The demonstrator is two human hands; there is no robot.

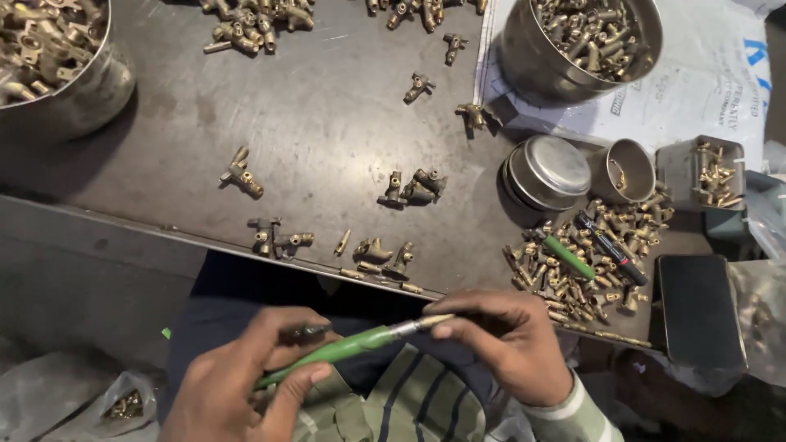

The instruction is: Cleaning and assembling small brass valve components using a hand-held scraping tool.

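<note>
L hand [237, 381] clamped on green-handled tool [344, 348] plus small brass fitting [304, 332]; R hand [508, 344] pinches tool's metal tip, at 6 o'clock, below worktop [327, 123] edge. Steel bowl [585, 41] at 1 o'clock: full of brass parts. Big bowl [49, 65] at 10 o'clock: same. Small steel cup [622, 170] at 3 o'clock: nearly empty. Grey box [704, 172] beside it: few brass pcs. Loose brass pile [594, 254] w/ green tool, marker on top.

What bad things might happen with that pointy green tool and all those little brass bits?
The green-handled tool sits close between the left hand and right hand, so its metal tip might slip and poke a finger. The brass fittings by the table edge might get nudged off.
</note>
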